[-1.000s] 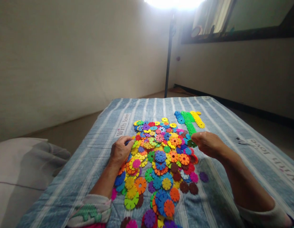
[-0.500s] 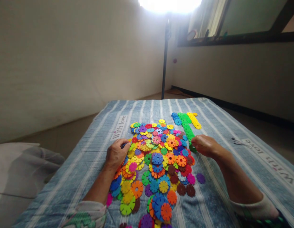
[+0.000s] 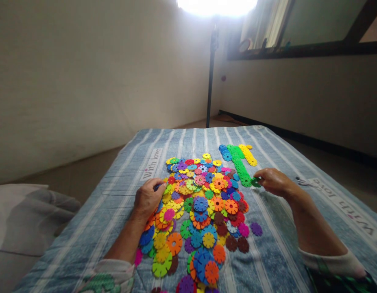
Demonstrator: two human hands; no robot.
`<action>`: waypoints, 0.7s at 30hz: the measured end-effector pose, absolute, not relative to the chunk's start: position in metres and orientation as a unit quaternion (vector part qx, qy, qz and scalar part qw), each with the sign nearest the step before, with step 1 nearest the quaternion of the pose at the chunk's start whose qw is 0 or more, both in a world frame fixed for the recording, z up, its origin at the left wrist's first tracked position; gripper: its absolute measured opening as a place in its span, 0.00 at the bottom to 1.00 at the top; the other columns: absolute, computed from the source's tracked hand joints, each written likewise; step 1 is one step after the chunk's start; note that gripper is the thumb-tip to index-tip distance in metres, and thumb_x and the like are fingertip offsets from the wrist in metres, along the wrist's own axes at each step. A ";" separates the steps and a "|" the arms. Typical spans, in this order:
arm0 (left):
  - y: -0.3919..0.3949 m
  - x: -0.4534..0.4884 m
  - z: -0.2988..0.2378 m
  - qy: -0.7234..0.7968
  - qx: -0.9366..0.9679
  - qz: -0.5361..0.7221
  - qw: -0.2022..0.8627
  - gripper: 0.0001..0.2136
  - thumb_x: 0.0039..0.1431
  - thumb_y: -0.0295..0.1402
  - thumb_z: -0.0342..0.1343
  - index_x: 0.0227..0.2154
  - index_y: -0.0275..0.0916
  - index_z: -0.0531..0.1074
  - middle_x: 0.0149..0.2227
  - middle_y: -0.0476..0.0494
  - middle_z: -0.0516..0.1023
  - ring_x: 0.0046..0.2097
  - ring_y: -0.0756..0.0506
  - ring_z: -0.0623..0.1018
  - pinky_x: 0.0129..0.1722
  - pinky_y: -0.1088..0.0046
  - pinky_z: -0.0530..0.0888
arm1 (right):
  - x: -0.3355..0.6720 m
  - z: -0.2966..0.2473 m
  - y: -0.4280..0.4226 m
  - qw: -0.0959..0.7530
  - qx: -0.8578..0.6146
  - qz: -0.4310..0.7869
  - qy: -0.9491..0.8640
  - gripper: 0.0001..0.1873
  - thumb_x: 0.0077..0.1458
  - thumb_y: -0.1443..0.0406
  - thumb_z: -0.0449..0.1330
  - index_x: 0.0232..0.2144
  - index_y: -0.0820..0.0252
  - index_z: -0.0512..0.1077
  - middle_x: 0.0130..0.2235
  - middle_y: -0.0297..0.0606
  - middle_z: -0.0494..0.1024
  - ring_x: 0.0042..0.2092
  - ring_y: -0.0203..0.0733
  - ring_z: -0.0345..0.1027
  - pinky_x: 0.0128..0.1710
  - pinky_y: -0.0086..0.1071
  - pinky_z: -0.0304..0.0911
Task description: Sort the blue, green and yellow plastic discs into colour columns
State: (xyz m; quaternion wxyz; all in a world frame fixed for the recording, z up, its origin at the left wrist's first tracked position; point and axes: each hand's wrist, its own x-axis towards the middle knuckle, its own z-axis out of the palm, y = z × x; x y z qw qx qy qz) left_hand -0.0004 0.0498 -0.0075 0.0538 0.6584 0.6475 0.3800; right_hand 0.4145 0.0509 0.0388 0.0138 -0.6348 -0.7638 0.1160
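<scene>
Apparently only partway: blue, green and yellow rows (image 3: 237, 152) laid out at one o'clock from the heap (image 3: 201, 203), with far more discs loose there; pinching a green disc (image 3: 256, 182) between right hand (image 3: 272, 181) fingers, just beside the lower end of the rows, whether touching, cannot tell; right arm (image 3: 318, 228) in from four o'clock, left arm (image 3: 123, 240) from seven; left hand (image 3: 148, 200) at the heap's ten-o'clock edge, fingers seemingly curled round a blue piece (image 3: 157, 187).
</scene>
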 end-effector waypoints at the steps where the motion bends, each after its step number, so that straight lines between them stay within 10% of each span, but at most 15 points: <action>1: 0.050 0.000 -0.007 0.648 0.658 0.380 0.053 0.10 0.49 0.40 0.50 0.25 0.41 0.74 0.32 0.45 0.80 0.36 0.44 0.78 0.41 0.70 0.73 | 0.413 0.038 0.051 0.018 -0.632 0.115 -0.766 0.12 0.48 0.73 0.55 0.29 0.57 0.77 0.32 0.38 0.79 0.36 0.39 0.71 0.32 0.27 0.55; 10: 0.049 -0.001 -0.008 0.648 0.660 0.377 0.051 0.10 0.49 0.40 0.50 0.25 0.42 0.74 0.32 0.46 0.80 0.36 0.44 0.78 0.41 0.71 0.73 | 0.393 0.029 0.051 0.015 -0.654 0.099 -0.750 0.19 0.51 0.72 0.56 0.44 0.55 0.76 0.46 0.43 0.79 0.47 0.48 0.71 0.40 0.32 0.62; 21: 0.050 0.000 -0.007 0.649 0.659 0.376 0.051 0.11 0.50 0.40 0.50 0.26 0.41 0.74 0.32 0.45 0.80 0.36 0.44 0.78 0.42 0.70 0.73 | 0.395 0.031 0.051 0.013 -0.669 0.085 -0.738 0.24 0.51 0.72 0.56 0.52 0.59 0.70 0.38 0.42 0.80 0.41 0.44 0.72 0.35 0.29 0.57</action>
